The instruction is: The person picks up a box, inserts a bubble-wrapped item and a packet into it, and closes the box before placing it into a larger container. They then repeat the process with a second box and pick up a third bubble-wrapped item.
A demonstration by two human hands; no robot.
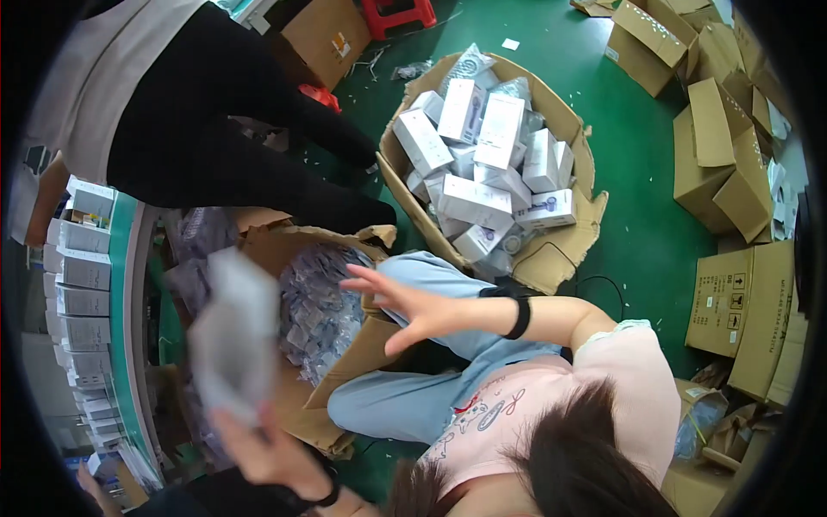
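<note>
My left hand [271, 457] is closed on a whitish carton [233, 327], smeared by motion, held up at the left beside the opened cardboard box. My right hand [409, 306] reaches out over my knee with fingers spread and nothing in them. Below it stands a cardboard box [353, 349] holding many small clear plastic packets [319, 310]. Beyond my knee, a large torn carton [594, 215] is heaped with white product boxes [475, 202], some printed with a purple device, and bubble-wrapped items [469, 65].
A person in black trousers [181, 112] stands close at upper left. Stacked white boxes [83, 302] line a green-edged bench [129, 345] on the left. Open cardboard boxes [715, 164] crowd the right side. A red stool [401, 13] stands at the far edge of the green floor [551, 52].
</note>
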